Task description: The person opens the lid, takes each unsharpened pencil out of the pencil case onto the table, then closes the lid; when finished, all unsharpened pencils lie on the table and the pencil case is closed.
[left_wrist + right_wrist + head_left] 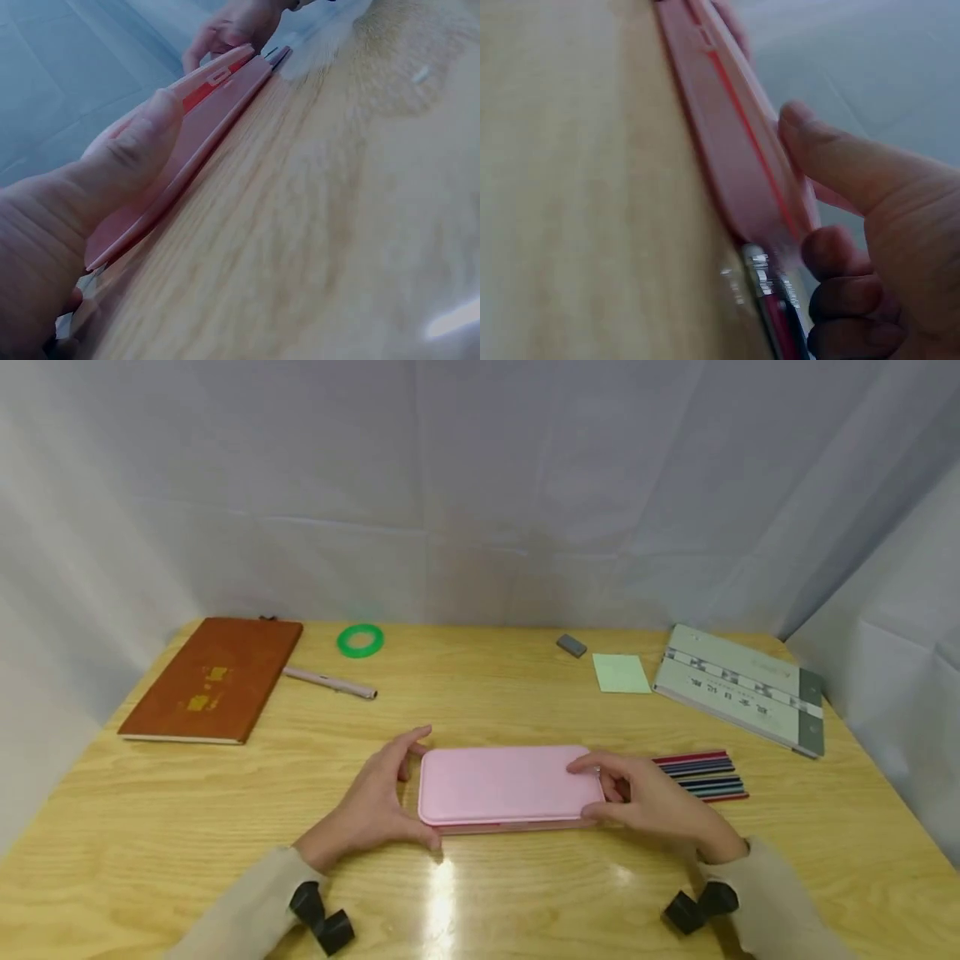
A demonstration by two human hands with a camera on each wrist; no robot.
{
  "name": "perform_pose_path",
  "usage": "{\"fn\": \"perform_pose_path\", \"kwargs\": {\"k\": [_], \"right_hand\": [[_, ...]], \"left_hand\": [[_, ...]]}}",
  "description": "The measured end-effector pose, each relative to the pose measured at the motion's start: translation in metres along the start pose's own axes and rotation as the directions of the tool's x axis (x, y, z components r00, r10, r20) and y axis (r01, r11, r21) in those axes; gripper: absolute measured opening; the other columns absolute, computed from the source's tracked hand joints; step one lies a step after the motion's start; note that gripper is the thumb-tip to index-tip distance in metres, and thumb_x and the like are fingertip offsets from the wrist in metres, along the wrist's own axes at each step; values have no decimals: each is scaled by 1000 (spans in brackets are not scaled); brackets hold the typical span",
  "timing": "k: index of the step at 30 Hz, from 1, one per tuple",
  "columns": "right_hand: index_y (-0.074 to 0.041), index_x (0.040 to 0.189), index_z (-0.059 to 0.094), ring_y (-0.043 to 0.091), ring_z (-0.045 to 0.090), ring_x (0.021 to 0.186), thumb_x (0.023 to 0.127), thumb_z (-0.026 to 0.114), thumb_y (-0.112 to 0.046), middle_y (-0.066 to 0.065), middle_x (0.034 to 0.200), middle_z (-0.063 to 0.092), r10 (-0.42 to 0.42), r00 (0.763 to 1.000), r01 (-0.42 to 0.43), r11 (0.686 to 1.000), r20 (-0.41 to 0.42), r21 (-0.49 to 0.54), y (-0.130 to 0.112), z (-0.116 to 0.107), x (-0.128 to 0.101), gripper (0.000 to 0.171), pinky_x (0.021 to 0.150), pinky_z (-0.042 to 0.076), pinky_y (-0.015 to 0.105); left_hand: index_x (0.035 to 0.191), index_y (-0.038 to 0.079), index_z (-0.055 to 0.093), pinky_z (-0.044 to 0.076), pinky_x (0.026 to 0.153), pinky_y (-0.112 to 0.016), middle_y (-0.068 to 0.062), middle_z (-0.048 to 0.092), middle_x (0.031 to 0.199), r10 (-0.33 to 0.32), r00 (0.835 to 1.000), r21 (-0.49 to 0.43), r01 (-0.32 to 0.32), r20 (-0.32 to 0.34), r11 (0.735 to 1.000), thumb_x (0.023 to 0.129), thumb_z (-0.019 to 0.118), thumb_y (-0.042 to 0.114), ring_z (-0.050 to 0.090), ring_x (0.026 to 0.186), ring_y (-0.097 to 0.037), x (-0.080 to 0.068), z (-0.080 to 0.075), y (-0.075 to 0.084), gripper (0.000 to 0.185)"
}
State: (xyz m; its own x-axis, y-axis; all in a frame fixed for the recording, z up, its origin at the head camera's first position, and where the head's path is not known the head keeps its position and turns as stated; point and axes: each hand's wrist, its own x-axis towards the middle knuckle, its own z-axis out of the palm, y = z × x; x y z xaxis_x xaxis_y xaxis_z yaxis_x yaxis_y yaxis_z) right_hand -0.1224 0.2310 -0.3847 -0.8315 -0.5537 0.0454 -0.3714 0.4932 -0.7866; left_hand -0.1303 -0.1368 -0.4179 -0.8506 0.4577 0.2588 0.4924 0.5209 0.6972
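Observation:
A pink pencil case (506, 785) lies flat on the table, its long side facing me. My left hand (375, 797) grips its left end, thumb along the front and fingers at the back. At the other end, my right hand (645, 793) holds the right edge between thumb and forefinger, its other fingers curled underneath. A red strip runs along the case's front below the lid (217, 76). Several pencils (705, 777) with dark and red barrels lie just right of the case, partly hidden by the right hand. The right wrist view is blurred.
Brown notebook (217, 677), grey-pink pen (330, 682) and green tape roll (360, 641) are at the back left. An eraser-like grey block (572, 646), pale green sticky notes (622, 673) and a grey-green notebook (738, 689) are at the back right. White curtains surround the table (525, 902).

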Motion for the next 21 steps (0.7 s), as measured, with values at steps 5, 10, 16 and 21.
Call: {"fn": "perform_pose_path", "kwargs": {"k": [5, 10, 16, 21], "right_hand": [[-15, 118, 66, -1, 35, 56, 80, 75, -31, -10, 63, 40, 15, 999, -19, 992, -29, -128, -6, 6, -2, 42, 55, 34, 19], [-12, 117, 68, -2, 34, 56, 80, 75, -32, -10, 62, 38, 6, 1000, -10, 989, -26, -145, -8, 7, 1, 43, 54, 33, 19], [-12, 113, 69, -2, 33, 56, 75, 78, -40, -13, 62, 35, 23, 1000, -23, 986, -5, -168, -4, 7, -5, 48, 55, 34, 18], [-12, 115, 69, -2, 34, 57, 75, 78, -39, -12, 63, 35, 14, 1000, -14, 987, -4, -160, 0, 6, -11, 49, 55, 35, 19]], "left_hand": [[133, 19, 55, 42, 76, -28, 1, 57, 115, 51, 999, -53, -50, 10, 997, 52, 83, 66, 47, 90, -13, 1, -2, -4, 97], [123, 21, 63, 44, 81, -29, 0, 59, 121, 23, 1000, -146, -25, -21, 989, 69, 86, 31, 51, 97, -13, 2, -1, -2, 60], [120, 19, 65, 43, 79, -27, -2, 59, 119, -38, 999, -200, 35, -10, 979, 63, 90, 29, 50, 93, -13, -4, 12, 3, 64], [121, 22, 63, 43, 80, -28, 0, 59, 120, -57, 998, -194, 58, 13, 979, 63, 89, 34, 50, 94, -14, -1, 15, 6, 64]]}}
